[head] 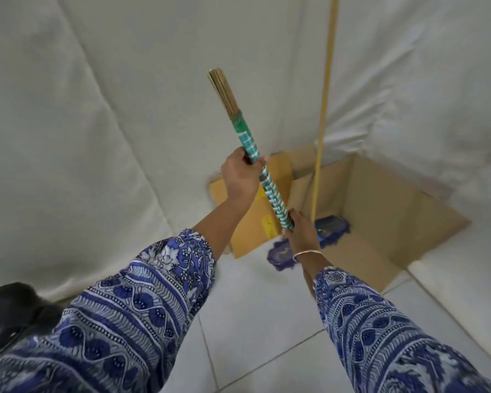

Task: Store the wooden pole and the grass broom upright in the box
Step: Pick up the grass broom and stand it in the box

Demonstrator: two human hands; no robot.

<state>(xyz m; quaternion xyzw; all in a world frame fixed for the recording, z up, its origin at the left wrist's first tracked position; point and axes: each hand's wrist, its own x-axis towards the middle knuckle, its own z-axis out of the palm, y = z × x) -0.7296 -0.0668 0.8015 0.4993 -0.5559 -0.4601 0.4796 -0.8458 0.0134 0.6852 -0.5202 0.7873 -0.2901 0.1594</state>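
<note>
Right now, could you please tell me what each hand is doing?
Left hand: closed around the upper part of the grass broom handle.
Right hand: closed around the same handle, lower down.

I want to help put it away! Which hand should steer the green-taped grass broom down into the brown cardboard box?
Probably the right hand. It grips the green-taped grass broom at its lower end, over the open brown cardboard box. The left hand holds higher up, farther from the opening.

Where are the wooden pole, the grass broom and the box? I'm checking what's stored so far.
wooden pole (325, 89), head view, on its shaft above the box.
grass broom (272, 194), head view, on the taped handle between the hands.
box (380, 199), head view, on its inner wall.
</note>
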